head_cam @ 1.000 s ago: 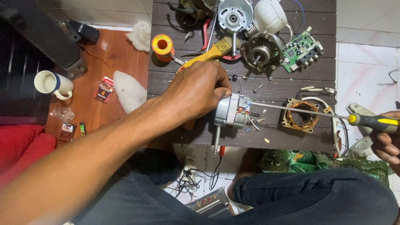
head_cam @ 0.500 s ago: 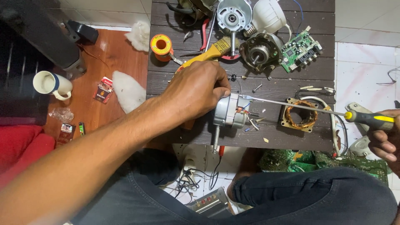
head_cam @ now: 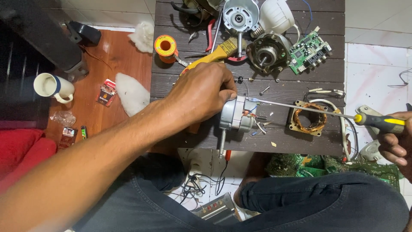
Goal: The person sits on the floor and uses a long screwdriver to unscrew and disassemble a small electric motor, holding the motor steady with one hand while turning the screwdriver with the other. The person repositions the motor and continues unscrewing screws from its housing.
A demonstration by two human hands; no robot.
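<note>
My left hand (head_cam: 201, 96) grips a grey metal fan motor housing (head_cam: 234, 115) on the dark wooden board (head_cam: 296, 90), its shaft pointing toward me over the board's near edge. At the right edge my right hand (head_cam: 397, 139) holds the yellow-and-black handle of a long screwdriver (head_cam: 300, 108). The thin shaft runs left across the board and its tip sits at the top of the housing. A copper-wound stator (head_cam: 309, 118) lies just under the screwdriver's shaft, right of the motor.
At the board's far side lie a motor end cap (head_cam: 239, 15), a rotor housing (head_cam: 267, 52), a green circuit board (head_cam: 310, 50), an orange solder spool (head_cam: 165, 46) and a yellow-handled tool (head_cam: 212, 56). A white mug (head_cam: 49, 86) stands left. My crossed legs (head_cam: 300, 202) fill the near side.
The screwdriver's tip has moved left and up along the housing. My right hand has shifted slightly; my left hand keeps its grip on the motor.
</note>
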